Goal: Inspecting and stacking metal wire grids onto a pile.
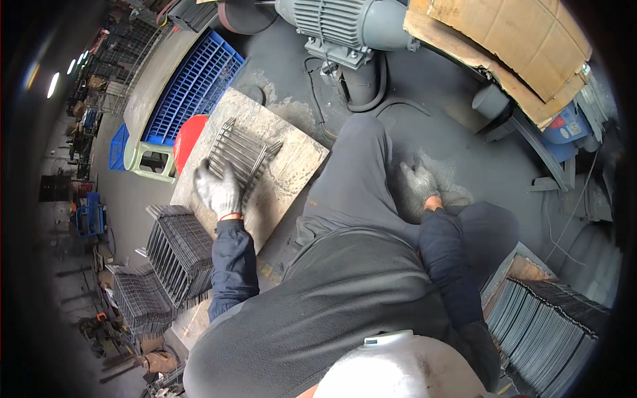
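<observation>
Left hand [219, 190]: gloved, at near end of wire racks [244, 156], thumb and fingers parted, cannot tell if gripping | Racks: lying piled on pale bench [292, 174] | Right hand [418, 180]: gloved, fingers loosely spread, nothing visible in it, between legs [352, 176] | Blue crate [192, 86] beyond left hand | Grey motor [335, 25] ahead.

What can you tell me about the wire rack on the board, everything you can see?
The wire rack is dark grey with a dull shine, apparently metal. Slim, roughly parallel bars make it up, with gaps between them. It lies at a slant on the pale, stained board, which shows through the gaps. The gloved left hand is at its near end; whether it grips the rack is unclear. I can't tell if it is one piece or several nested together.
</observation>
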A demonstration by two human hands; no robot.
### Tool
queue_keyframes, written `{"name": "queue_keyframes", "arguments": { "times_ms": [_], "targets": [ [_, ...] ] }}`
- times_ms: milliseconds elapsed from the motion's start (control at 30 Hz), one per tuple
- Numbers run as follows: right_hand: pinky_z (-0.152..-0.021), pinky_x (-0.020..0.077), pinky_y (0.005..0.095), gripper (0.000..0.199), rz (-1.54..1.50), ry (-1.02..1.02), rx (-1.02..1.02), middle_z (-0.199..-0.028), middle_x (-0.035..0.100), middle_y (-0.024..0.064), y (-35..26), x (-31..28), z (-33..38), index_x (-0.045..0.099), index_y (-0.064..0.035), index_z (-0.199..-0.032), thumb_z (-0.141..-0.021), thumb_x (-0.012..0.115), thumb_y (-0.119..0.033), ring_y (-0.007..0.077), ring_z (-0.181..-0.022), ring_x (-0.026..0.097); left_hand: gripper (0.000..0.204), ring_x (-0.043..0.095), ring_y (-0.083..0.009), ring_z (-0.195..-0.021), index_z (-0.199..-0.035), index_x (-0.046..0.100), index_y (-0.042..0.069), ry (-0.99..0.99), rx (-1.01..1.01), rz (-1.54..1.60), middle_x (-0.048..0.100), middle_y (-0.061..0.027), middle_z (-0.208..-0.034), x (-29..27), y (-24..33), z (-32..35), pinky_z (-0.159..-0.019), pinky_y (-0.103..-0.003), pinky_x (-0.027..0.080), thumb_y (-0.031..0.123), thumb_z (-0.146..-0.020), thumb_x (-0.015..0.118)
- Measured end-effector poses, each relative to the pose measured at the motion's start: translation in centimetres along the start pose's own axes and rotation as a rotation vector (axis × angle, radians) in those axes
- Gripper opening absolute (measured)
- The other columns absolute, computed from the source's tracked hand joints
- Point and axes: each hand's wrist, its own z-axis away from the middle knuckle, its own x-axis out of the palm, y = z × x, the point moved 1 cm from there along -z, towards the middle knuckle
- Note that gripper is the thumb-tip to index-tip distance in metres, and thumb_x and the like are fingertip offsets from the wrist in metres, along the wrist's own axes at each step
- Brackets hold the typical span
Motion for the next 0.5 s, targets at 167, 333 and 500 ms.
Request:
{"name": "queue_keyframes", "arguments": {
  "times_ms": [167,333,500],
  "targets": [
    [-0.11,0.051,0.0458,0.078,-0.008,-0.052,0.001,-0.138,0.069,0.0302,2.7,0.9,-0.8,0.054,0.0034,-0.153,-0.1,0.065,-0.053,0.0427,-0.132,0.066,0.104,0.06,-0.0487,-0.132,-0.149,0.053,-0.008,-0.183,-0.572,-0.133,0.061,-0.0366,-0.142,1.7,-10.9,1.3,-0.115,-0.051,0.047,0.061,-0.079,0.085],
    [-0.113,0.0489,0.0467,0.078,0.143,-0.127,0.034,-0.142,0.066,0.0318,2.3,0.7,-1.1,0.059,0.0049,-0.149,-0.097,0.066,-0.053,0.0445,-0.136,0.063,0.1,0.055,-0.0491,-0.139,-0.153,0.052,0.001,-0.037,-0.41,-0.101,0.055,-0.0349,-0.149,-1.6,-6.0,2.6,-0.117,-0.054,0.046,0.062,-0.08,0.082],
    [-0.116,0.0464,0.0474,0.077,0.246,-0.062,0.03,-0.145,0.065,0.0297,4.7,1.7,-3.2,0.062,0.0022,-0.147,-0.097,0.063,-0.056,0.0453,-0.139,0.06,0.089,0.065,-0.0466,-0.127,-0.138,0.069,-0.003,-0.047,-0.239,-0.061,0.069,-0.0318,-0.133,0.4,-5.0,1.5,-0.111,-0.051,0.05,0.062,-0.079,0.083]
  ]
}}
